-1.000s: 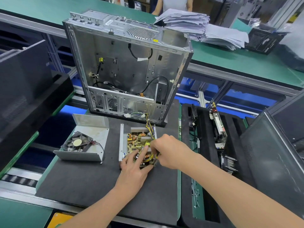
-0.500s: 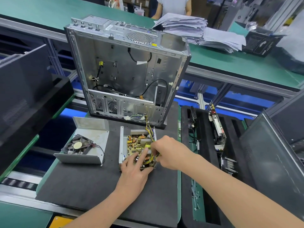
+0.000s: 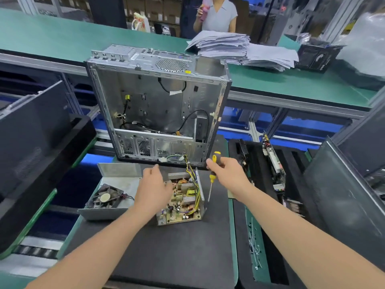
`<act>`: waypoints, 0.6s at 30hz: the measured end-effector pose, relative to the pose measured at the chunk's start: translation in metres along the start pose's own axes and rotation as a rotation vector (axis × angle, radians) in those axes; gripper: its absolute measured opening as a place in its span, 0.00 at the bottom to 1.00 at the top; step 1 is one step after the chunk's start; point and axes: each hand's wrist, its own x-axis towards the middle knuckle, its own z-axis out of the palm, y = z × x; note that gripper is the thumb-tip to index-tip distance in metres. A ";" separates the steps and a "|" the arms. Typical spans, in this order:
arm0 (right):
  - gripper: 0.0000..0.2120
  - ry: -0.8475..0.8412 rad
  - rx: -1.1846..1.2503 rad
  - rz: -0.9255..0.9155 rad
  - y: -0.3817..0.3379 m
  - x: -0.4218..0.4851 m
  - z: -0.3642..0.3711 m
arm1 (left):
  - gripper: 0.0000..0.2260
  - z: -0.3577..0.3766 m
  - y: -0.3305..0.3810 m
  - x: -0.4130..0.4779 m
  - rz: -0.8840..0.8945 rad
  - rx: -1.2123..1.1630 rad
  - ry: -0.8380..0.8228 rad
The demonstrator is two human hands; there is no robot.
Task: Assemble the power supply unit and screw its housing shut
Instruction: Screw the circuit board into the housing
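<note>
On the dark mat (image 3: 177, 247) in front, lying flat: the power supply base (image 3: 203, 207) with its circuit board (image 3: 181, 205) bare on top, coils, capacitors and finned heat sinks in plain sight. Rising from the board's far right corner toward the computer case (image 3: 158, 109), a bundle of yellow and black wires (image 3: 196, 184). Just left of the base, the power supply cover (image 3: 120, 182), open side up, with a black fan (image 3: 105, 198) inside against its near wall.

Over the base's left edge, the left hand (image 3: 153, 188), fingers straight and loosely spread, holding nothing. Blurred, so cannot tell whether touching the metal.

Right of the base, the right hand (image 3: 227, 174), fingers curled round the yellow-and-black handle of a screwdriver (image 3: 212, 172). Shaft pointing down, tip just beside the base's right wall and close to the mat.

Behind both hands, upright at the mat's far edge, the computer case with its side open and cables loose inside. Further right, a black foam tray (image 3: 260, 174) with circuit boards standing on edge in its slots.

Beyond, on the green table (image 3: 41, 34) — a slumped stack of papers (image 3: 225, 44). Behind that, a person (image 3: 218, 15) with a pink bottle in one hand.
</note>
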 end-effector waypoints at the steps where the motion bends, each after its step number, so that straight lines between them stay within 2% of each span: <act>1: 0.18 0.014 -0.005 0.035 0.004 0.004 0.005 | 0.22 -0.002 -0.005 0.009 -0.060 0.010 -0.065; 3: 0.19 -0.035 0.036 0.088 0.012 0.011 0.013 | 0.17 -0.006 -0.014 0.020 -0.089 -0.005 -0.082; 6: 0.13 -0.189 0.071 0.123 0.019 0.014 0.021 | 0.20 -0.009 -0.023 0.025 -0.116 -0.127 -0.042; 9: 0.12 -0.282 0.125 0.148 0.022 0.012 0.030 | 0.20 -0.008 -0.027 0.024 -0.160 -0.297 -0.058; 12: 0.10 -0.263 0.186 0.141 0.025 0.013 0.031 | 0.21 -0.005 -0.029 0.026 -0.152 -0.366 -0.075; 15: 0.09 -0.253 0.271 0.152 0.029 0.012 0.022 | 0.20 -0.005 -0.029 0.036 -0.110 -0.324 -0.121; 18: 0.08 -0.217 0.348 0.240 0.036 0.007 0.011 | 0.22 -0.005 -0.022 0.045 -0.060 -0.222 -0.230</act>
